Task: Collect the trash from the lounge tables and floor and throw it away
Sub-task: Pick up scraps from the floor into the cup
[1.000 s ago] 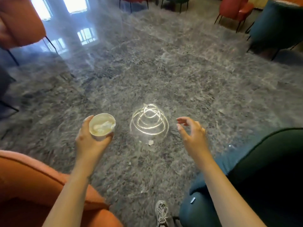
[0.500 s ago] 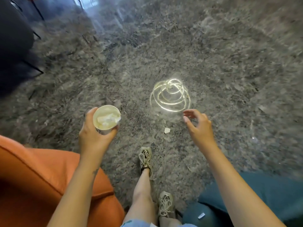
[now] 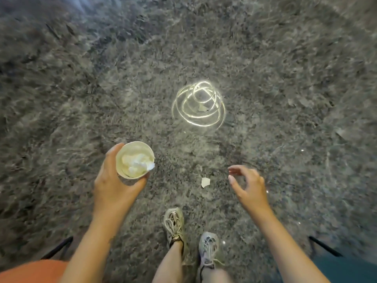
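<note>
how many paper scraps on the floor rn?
2. Near scrap lies left of the right hand; far scrap sits inside the bright ring reflection. Blur may hide others.

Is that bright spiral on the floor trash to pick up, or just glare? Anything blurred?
Head view: the spiral looks like a lamp's glare on the glossy floor, not an object; the right hand is motion-blurred, the paper scrap beside it and the cup sharp; frame edges smear and bow.
</note>
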The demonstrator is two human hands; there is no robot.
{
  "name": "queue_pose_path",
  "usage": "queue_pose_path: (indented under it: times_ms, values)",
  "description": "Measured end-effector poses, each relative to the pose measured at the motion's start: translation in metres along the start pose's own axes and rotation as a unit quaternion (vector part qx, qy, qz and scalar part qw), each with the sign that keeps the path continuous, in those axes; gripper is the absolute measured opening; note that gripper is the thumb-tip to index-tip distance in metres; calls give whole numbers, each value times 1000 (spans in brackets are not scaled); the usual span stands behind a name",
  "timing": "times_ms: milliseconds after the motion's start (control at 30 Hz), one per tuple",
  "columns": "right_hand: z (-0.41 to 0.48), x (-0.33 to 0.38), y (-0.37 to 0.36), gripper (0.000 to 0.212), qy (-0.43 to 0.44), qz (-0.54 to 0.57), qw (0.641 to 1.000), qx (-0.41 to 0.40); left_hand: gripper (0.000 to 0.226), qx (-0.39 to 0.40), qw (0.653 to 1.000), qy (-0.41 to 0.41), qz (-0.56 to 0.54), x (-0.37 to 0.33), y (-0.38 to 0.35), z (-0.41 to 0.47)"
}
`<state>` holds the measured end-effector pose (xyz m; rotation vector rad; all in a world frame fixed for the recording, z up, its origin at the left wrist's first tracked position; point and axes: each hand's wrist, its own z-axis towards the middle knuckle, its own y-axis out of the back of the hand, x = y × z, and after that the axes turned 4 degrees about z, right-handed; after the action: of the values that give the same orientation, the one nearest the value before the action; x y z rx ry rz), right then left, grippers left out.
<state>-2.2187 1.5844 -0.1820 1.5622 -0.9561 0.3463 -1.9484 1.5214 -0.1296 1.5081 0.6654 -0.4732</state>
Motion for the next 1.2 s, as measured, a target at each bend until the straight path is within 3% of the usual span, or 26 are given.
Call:
queue_pose_path:
  times_ms: [200,367,667,800,933,1033,1200]
  values:
    - [67,-108,-93,21,-15,-29,999,39,73,79,996,-10,-43,42,-152,26]
    - [109,-222,-189,29,-26,-70,995,74,75,114,992,24,-45,123,-275,26]
    - [137,-364,-324,53,-28,-182,976,116,74,186,981,52,-18,240,-430,9]
    - [130,-384,-346,59,-37,-223,967,115,73,199,978,54,-21,255,-452,7]
    - [131,-385,-352,37,-39,-240,965,101,73,203,977,61,-21,257,-458,9]
    - [135,-374,-345,9,-62,-189,975,94,74,211,975,61,-16,249,-451,15]
    - [151,-298,-294,4,-16,-72,997,-32,72,200,979,41,-10,213,-412,36]
